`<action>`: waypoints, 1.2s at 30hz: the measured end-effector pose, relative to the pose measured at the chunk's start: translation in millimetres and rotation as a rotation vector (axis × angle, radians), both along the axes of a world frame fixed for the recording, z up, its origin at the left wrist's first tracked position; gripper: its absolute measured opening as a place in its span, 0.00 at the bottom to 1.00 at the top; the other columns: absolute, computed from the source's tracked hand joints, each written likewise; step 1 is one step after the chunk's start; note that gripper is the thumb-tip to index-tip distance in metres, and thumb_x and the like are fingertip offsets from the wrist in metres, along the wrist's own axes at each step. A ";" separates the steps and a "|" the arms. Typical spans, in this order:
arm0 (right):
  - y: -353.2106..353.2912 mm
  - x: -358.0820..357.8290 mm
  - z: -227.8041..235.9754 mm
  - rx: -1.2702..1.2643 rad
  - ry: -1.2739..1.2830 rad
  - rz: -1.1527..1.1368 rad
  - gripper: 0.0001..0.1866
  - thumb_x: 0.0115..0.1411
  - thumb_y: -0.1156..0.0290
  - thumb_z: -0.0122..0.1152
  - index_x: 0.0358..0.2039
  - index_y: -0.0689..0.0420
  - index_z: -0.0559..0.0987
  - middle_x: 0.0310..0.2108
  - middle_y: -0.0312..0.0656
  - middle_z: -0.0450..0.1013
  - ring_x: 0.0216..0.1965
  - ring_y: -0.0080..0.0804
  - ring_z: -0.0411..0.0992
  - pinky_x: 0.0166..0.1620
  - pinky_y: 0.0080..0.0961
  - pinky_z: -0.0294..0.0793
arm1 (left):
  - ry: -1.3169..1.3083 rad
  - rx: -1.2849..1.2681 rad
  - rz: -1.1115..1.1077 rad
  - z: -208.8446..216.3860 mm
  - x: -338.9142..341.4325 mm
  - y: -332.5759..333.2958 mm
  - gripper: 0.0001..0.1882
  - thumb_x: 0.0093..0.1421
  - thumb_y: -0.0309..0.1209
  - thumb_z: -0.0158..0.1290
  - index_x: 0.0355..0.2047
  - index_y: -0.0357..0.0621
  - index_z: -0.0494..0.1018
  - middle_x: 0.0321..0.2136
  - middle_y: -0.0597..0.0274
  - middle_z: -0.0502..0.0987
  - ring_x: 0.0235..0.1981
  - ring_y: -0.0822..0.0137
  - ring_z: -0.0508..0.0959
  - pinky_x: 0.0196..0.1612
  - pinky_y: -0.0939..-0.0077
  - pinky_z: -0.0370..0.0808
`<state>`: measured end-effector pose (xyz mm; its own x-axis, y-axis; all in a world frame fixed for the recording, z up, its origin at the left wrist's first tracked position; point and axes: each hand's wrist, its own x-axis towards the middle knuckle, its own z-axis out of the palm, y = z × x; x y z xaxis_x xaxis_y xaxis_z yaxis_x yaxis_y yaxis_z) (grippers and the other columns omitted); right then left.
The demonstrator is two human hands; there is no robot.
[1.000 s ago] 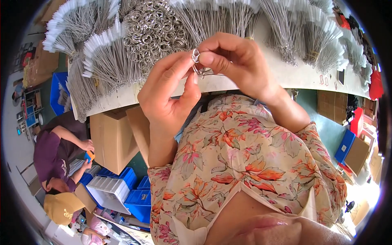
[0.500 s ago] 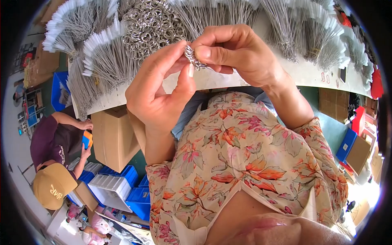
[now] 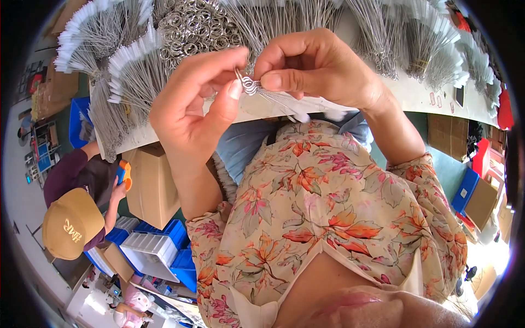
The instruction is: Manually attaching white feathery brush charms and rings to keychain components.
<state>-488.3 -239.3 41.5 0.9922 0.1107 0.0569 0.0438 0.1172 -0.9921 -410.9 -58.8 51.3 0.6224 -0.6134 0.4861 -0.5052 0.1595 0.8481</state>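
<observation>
My left hand [image 3: 191, 106] pinches a shiny metal split ring [image 3: 238, 75] between thumb and forefinger. Several thin wire brushes [image 3: 272, 98] are held in my right hand [image 3: 322, 71], their looped wire ends bunched between thumb and fingertips. Those loops touch the ring or are threaded on it; I cannot tell which. White bristle tips of the brushes hang down toward my lap. Beyond my left hand lies a heap of metal rings [image 3: 197, 30] on the pale table [image 3: 372, 101].
Bundles of wire brushes [image 3: 131, 65] line the table's left, with more brush bundles [image 3: 432, 49] on the right. A cardboard box [image 3: 150, 188] stands below at left, near plastic crates [image 3: 150, 251]. A co-worker in a tan cap [image 3: 74, 224] holds an orange and blue tool.
My left hand has shifted left and opened a gap between the hands, showing the ring and looped ends. The brushes now hang into view. The co-worker's hand and tool have moved.
</observation>
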 end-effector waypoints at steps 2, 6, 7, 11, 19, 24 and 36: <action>-4.4 -1.4 4.1 0.092 0.139 0.077 0.10 0.55 0.66 0.61 0.33 0.59 0.78 0.20 0.28 0.69 0.20 0.11 0.62 0.21 0.11 0.60 | -0.064 0.034 -0.032 2.4 4.8 0.9 0.10 0.51 0.19 0.53 0.35 0.31 0.74 0.28 0.59 0.74 0.25 0.75 0.73 0.31 0.83 0.71; 3.6 -2.3 4.1 0.173 0.146 0.042 0.10 0.55 0.67 0.60 0.34 0.58 0.77 0.19 0.28 0.68 0.20 0.11 0.62 0.21 0.10 0.59 | 0.208 0.025 -0.051 -5.7 4.4 2.8 0.07 0.57 0.24 0.51 0.33 0.31 0.72 0.24 0.63 0.71 0.22 0.78 0.67 0.26 0.85 0.65; 6.5 -3.6 1.4 0.123 0.096 0.033 0.08 0.56 0.70 0.59 0.35 0.60 0.76 0.20 0.28 0.68 0.19 0.11 0.61 0.19 0.09 0.57 | 0.549 -0.109 -0.123 -10.0 3.1 4.5 0.07 0.58 0.25 0.49 0.34 0.32 0.71 0.24 0.64 0.71 0.21 0.79 0.66 0.24 0.85 0.64; 1.8 2.3 1.5 0.040 0.080 0.011 0.09 0.55 0.69 0.59 0.35 0.59 0.77 0.19 0.28 0.68 0.20 0.11 0.62 0.20 0.10 0.59 | 0.595 -0.010 -0.026 -1.1 0.6 4.6 0.08 0.60 0.25 0.47 0.38 0.34 0.70 0.22 0.66 0.70 0.18 0.80 0.63 0.22 0.86 0.62; 25.0 10.9 -8.9 0.143 0.044 0.070 0.08 0.56 0.71 0.58 0.35 0.60 0.77 0.23 0.30 0.71 0.21 0.11 0.63 0.21 0.10 0.61 | 0.700 -0.017 -0.069 1.4 4.7 32.9 0.08 0.60 0.29 0.49 0.39 0.40 0.71 0.22 0.66 0.72 0.18 0.80 0.65 0.22 0.87 0.62; 32.0 15.2 -8.5 0.116 0.058 0.102 0.07 0.56 0.73 0.58 0.35 0.60 0.77 0.24 0.30 0.71 0.21 0.11 0.63 0.22 0.09 0.61 | 0.276 0.520 0.107 26.9 -8.5 48.5 0.09 0.61 0.29 0.46 0.39 0.36 0.71 0.28 0.61 0.73 0.25 0.79 0.68 0.28 0.87 0.64; 93.2 35.9 -42.3 -0.008 -0.241 -0.045 0.07 0.52 0.76 0.61 0.32 0.62 0.77 0.30 0.37 0.73 0.31 0.20 0.71 0.34 0.16 0.72 | 0.591 -0.444 0.160 -27.8 -9.8 65.0 0.09 0.61 0.26 0.44 0.36 0.33 0.72 0.36 0.52 0.75 0.42 0.57 0.74 0.47 0.62 0.71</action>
